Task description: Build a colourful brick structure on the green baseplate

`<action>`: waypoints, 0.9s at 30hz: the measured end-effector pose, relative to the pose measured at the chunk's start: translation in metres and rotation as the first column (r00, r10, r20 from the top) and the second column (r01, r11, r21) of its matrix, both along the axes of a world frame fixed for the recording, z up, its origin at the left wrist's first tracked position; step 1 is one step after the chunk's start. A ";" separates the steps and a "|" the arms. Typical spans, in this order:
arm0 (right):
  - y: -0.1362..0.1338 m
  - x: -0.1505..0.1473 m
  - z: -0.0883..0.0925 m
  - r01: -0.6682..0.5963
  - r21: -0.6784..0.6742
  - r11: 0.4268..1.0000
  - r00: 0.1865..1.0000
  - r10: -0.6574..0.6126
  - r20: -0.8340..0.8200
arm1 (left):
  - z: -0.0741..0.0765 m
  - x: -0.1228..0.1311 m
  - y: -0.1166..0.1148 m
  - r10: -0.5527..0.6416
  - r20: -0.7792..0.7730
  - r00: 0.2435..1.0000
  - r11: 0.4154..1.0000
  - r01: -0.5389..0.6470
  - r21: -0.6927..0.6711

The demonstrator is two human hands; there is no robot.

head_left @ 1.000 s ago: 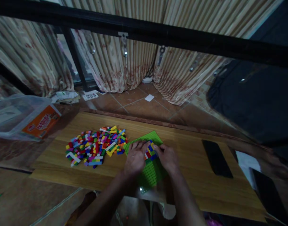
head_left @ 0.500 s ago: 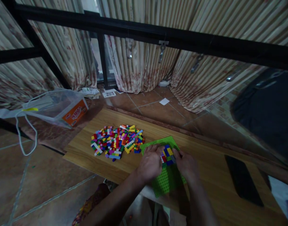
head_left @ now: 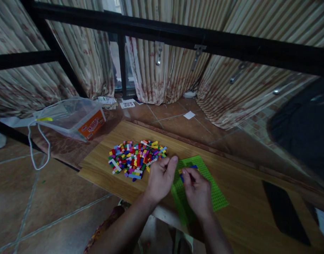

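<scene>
A green studded baseplate (head_left: pixel 213 192) lies on a low wooden table (head_left: pixel 241 208), with a small block of red, blue and yellow bricks (head_left: pixel 187 170) built on its far part. My right hand (head_left: pixel 197 192) rests on the plate with fingers pinched on that block. To the left of the plate my left hand (head_left: pixel 160 176) hovers with fingers curled, and whether it holds anything is hidden. A heap of loose coloured bricks (head_left: pixel 134 158) lies just left of my left hand.
A clear plastic bag with an orange box (head_left: pixel 91 125) sits on the floor at the left. A dark flat slab (head_left: pixel 283 211) lies on the table's right part. Curtains and a black metal frame (head_left: pixel 178 33) stand behind. Papers (head_left: pixel 127 104) lie on the tiled floor.
My view has swung left. The baseplate has turned and shifted on the table. My left hand has come off the plate toward the brick heap, while my right hand stays on the built block.
</scene>
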State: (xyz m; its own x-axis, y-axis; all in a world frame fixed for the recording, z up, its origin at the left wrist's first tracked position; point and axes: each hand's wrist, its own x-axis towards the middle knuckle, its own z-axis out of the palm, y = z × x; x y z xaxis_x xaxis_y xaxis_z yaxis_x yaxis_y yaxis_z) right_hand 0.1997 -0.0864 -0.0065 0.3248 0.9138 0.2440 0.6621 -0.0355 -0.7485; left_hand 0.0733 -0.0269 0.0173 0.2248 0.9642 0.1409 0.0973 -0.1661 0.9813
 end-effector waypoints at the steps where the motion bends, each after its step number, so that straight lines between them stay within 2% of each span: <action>1: 0.001 -0.011 -0.001 -0.054 0.004 0.999 0.999 0.054 0.007 | 0.001 -0.005 0.004 0.039 0.065 0.997 0.999 -0.038 -0.019; 5: 0.008 -0.043 -0.008 -0.189 0.016 0.982 0.982 0.189 0.023 | 0.009 -0.031 0.025 0.277 0.269 0.922 0.961 -0.264 -0.084; 7: 0.014 -0.052 -0.010 -0.195 0.027 0.980 0.981 0.195 0.019 | 0.014 -0.048 0.038 0.401 0.406 0.821 0.916 -0.348 -0.201; 8: 0.018 -0.056 -0.011 -0.190 0.029 0.981 0.982 0.190 0.020 | 0.017 -0.057 0.043 0.464 0.503 0.729 0.885 -0.354 -0.302; 10: 0.024 -0.061 -0.013 -0.183 0.023 0.983 0.983 0.183 0.018 | 0.020 -0.073 0.052 0.536 0.619 0.575 0.827 -0.211 -0.521; 12: 0.030 -0.066 -0.014 -0.186 0.012 0.983 0.983 0.186 0.005 | 0.022 -0.085 0.056 0.565 0.657 0.499 0.761 -0.009 -0.648; 13: 0.032 -0.069 -0.016 -0.192 0.007 0.981 0.981 0.192 -0.004 | 0.023 -0.089 0.057 0.569 0.667 0.480 0.735 0.065 -0.675; 15: 0.037 -0.073 -0.020 -0.201 0.006 0.980 0.979 0.201 -0.019 | 0.024 -0.096 0.057 0.573 0.681 0.456 0.713 0.134 -0.689; 21: 0.046 -0.084 -0.027 -0.117 -0.035 0.993 0.993 0.117 0.017 | 0.025 -0.108 0.059 0.618 0.680 0.395 0.711 0.089 -0.698; 27: 0.050 -0.092 -0.028 -0.026 -0.053 0.998 0.994 0.032 0.106 | 0.025 -0.112 0.060 0.615 0.676 0.406 0.713 0.080 -0.696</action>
State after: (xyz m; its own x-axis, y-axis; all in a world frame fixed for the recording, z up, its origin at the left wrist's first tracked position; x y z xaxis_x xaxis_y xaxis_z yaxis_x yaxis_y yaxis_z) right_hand 0.1081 -0.0362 -0.0345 0.2726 0.9346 0.2286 0.7395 -0.0516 -0.6711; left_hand -0.0390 0.0327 0.0418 0.0397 0.8733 -0.4856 -0.8673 0.2714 0.4172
